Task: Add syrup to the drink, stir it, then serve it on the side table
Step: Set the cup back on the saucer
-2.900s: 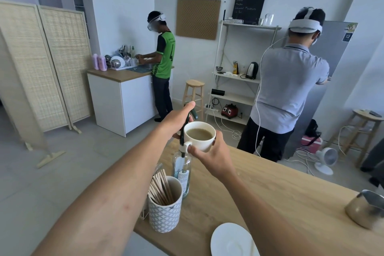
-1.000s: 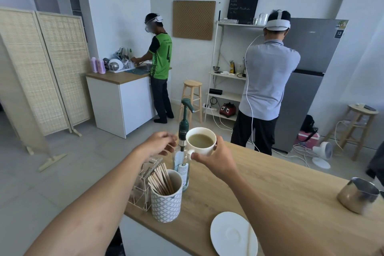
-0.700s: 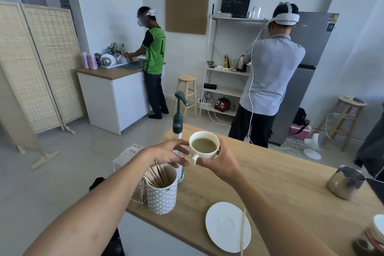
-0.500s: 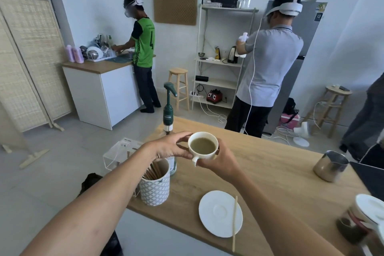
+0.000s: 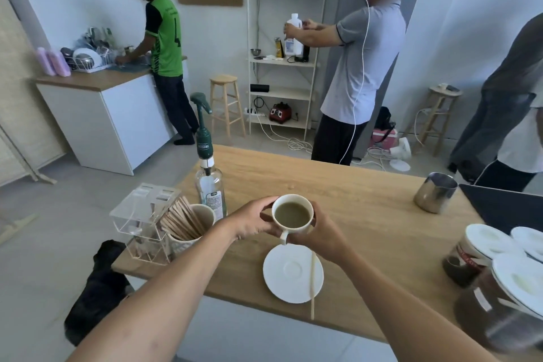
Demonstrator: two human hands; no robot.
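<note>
A white cup (image 5: 291, 216) of pale brown drink hangs above the wooden counter (image 5: 346, 194), held from both sides. My left hand (image 5: 252, 223) cups its left wall and my right hand (image 5: 318, 229) wraps its right side by the handle. Just below stands a white saucer (image 5: 289, 272) with a wooden stir stick (image 5: 313, 282) lying across its right rim. The clear syrup bottle (image 5: 209, 176) with a green pump stands upright behind and to the left, untouched.
A patterned cup of wooden sticks (image 5: 188, 226) and a clear plastic box (image 5: 141, 223) sit at the counter's left end. A steel pitcher (image 5: 435, 192) and lidded jars (image 5: 499, 270) are on the right. Three people stand beyond the counter; stools (image 5: 440, 114) line the back wall.
My left hand came off the syrup pump and closed on the cup. Both hands brought the cup back from beside the bottle to above the saucer.
</note>
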